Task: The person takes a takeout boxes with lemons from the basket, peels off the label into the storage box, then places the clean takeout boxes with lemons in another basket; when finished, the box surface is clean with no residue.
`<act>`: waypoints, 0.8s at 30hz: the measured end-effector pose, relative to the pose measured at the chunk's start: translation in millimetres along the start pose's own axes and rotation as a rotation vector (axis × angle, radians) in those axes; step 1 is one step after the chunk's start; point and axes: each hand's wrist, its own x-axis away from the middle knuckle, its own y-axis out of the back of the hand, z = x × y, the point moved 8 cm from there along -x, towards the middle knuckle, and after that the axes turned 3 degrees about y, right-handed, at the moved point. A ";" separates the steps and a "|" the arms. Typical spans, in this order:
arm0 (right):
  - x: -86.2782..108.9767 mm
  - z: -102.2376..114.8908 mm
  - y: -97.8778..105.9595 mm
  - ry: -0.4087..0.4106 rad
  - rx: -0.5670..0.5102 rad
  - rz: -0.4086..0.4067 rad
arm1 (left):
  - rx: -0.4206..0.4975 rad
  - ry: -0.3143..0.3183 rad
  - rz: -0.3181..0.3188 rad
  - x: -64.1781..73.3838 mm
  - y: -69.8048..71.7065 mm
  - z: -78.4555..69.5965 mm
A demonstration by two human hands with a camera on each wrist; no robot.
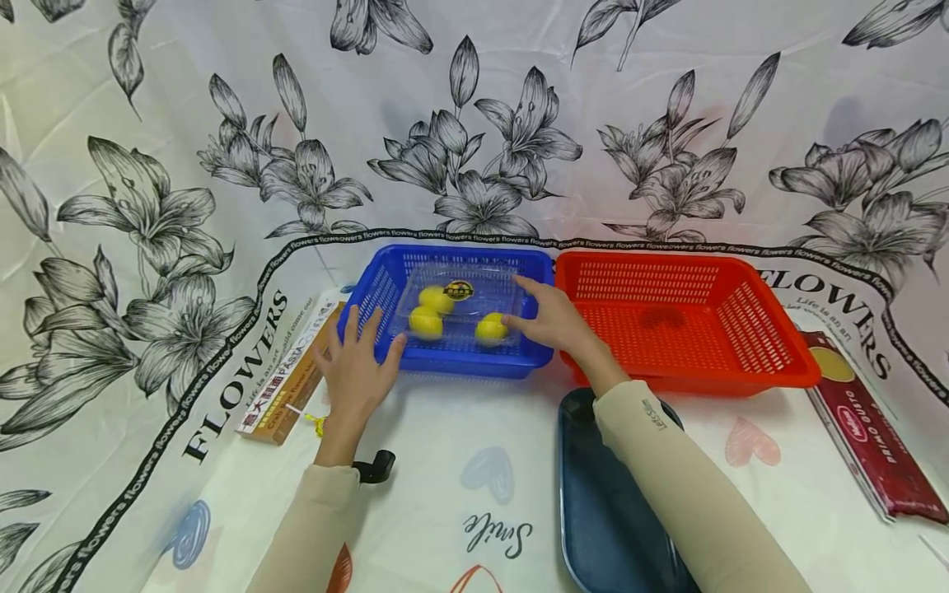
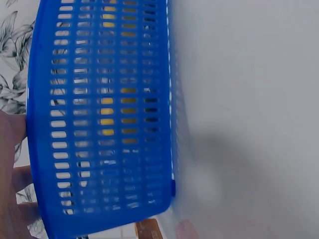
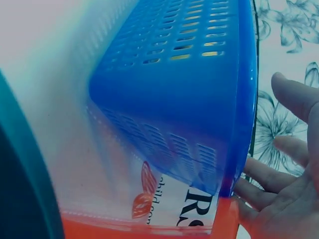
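Observation:
A blue perforated basket [image 1: 452, 362] holds a clear plastic container [image 1: 474, 306] with a black-and-yellow label; three yellow lemons [image 1: 426, 323] show through it. My left hand [image 1: 357, 371] is at the basket's front left corner, fingers spread, thumb over the rim. Over the right rim, my right hand [image 1: 552, 317] reaches to the right end of the container, with thumb and forefinger held apart. The right wrist view has the fingers [image 3: 271, 174] beside the basket's rim, loosely extended. Through the slots in the left wrist view, bits of lemon yellow [image 2: 107, 117] appear.
A red perforated basket [image 1: 712, 383] stands directly right of the blue one. In front, partly under my right sleeve, lies a dark blue tray [image 1: 608, 511]. A pasta box [image 1: 285, 403] sits at the left, and a dark red packet [image 1: 867, 428] at the far right.

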 end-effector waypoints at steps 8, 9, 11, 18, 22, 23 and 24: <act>-6.7 -6.0 -7.3 -0.035 0.032 0.027 | 0.028 0.036 -0.005 -1.6 -3.0 14.0; -7.7 -7.1 -7.6 -0.039 0.046 0.025 | 0.032 0.038 -0.008 -2.0 -3.6 14.9; -9.9 -8.9 -7.9 -0.043 0.065 0.022 | 0.040 0.044 -0.018 -2.9 -5.2 17.0; -17.1 -6.5 -11.3 -0.038 0.084 0.034 | 0.051 0.072 -0.080 -5.8 -6.9 28.3; -21.3 -6.1 -13.5 -0.031 0.074 0.037 | 0.083 0.065 -0.117 -7.7 -5.0 32.5; -22.2 -5.8 -13.8 -0.027 0.070 0.037 | 0.092 0.058 -0.130 -8.1 -4.3 33.4; -23.3 -5.7 -14.1 -0.023 0.066 0.037 | 0.104 0.048 -0.144 -8.3 -3.5 34.3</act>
